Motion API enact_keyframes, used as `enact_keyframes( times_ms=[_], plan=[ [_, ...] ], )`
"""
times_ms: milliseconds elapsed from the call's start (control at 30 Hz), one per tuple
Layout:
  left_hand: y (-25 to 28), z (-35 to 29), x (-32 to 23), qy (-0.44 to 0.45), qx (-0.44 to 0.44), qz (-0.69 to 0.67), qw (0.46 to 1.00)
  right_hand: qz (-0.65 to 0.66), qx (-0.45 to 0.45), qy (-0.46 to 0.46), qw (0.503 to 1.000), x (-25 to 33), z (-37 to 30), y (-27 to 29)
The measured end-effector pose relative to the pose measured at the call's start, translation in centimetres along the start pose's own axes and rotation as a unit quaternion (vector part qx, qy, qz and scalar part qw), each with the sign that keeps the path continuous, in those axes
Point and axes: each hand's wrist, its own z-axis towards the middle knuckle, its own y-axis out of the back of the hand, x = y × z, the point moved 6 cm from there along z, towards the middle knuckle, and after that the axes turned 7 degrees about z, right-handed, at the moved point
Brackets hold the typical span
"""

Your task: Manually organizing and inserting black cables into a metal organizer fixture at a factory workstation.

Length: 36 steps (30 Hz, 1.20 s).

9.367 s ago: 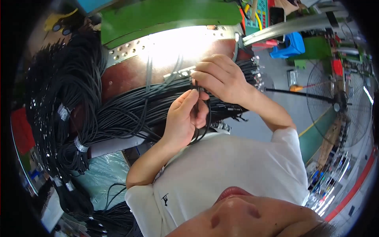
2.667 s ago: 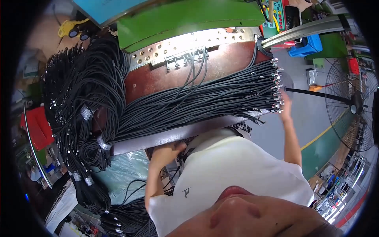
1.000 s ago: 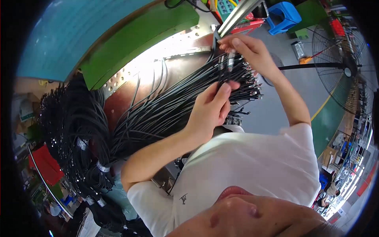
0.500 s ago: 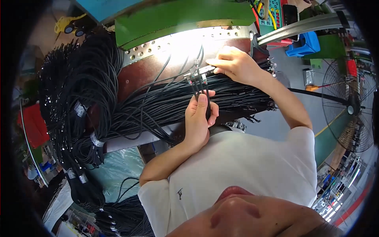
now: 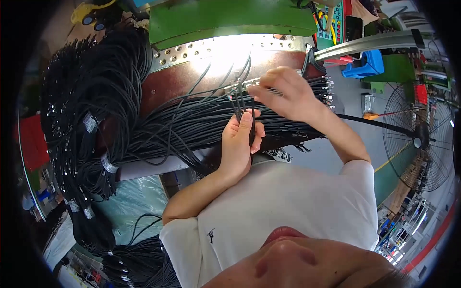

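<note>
Several black cables (image 5: 238,106) with small silver connectors (image 5: 234,88) at their ends stand up out of my left hand (image 5: 239,137). Its thumb and fingers are wrapped round them, in front of the workbench. My right hand (image 5: 287,95) hovers just to the right of the connectors, its fingers bent and blurred by motion. Whether anything sits between those fingertips is unclear. Behind and beneath both hands, a thick layer of black cables (image 5: 192,127) lies across the reddish-brown bench top (image 5: 165,91).
A green machine body (image 5: 230,23) with a perforated metal strip (image 5: 178,53) edges the bench's far side under bright light. Bundled black cables (image 5: 89,101) hang at the left. To the right are a metal rail (image 5: 370,42), a blue stool (image 5: 364,66) and a large fan (image 5: 417,140).
My right hand has lifted slightly off the connectors, and its fingers have turned and blurred. The left hand keeps its grip on the cables. The whole view has shifted a little.
</note>
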Motion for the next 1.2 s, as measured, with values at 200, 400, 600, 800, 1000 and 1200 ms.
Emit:
enact_keyframes(
  times_ms=[200,400,600,800,1000,1200],
  plan=[
    [0.8,-1.6,-5.2,-0.316,-0.034,0.331,0.888,-0.016,0.053,-0.046,0.997,-2.3,-1.1,-1.6],
    [0.3,-1.3,-2.9,-0.003,0.091,0.011,0.996,0.030,0.027,-0.051,0.998,-1.8,-0.7,-2.4],
    [0.4,-0.5,-1.8,0.031,0.100,-0.017,0.994,0.023,0.012,0.021,0.999,-1.2,0.2,-1.9],
    [0.5,-0.3,-1.7,0.052,0.105,-0.043,0.992,0.003,0.066,0.075,0.995,-1.3,0.4,-1.3],
    [0.0,-0.5,-1.9,0.016,0.156,-0.050,0.986,0.255,0.014,-0.244,0.936,-3.2,-1.0,-3.9],
    [-0.1,-0.6,-1.9,0.022,0.110,-0.014,0.994,0.270,0.052,-0.287,0.918,-3.5,-1.2,-4.7]
  ],
)
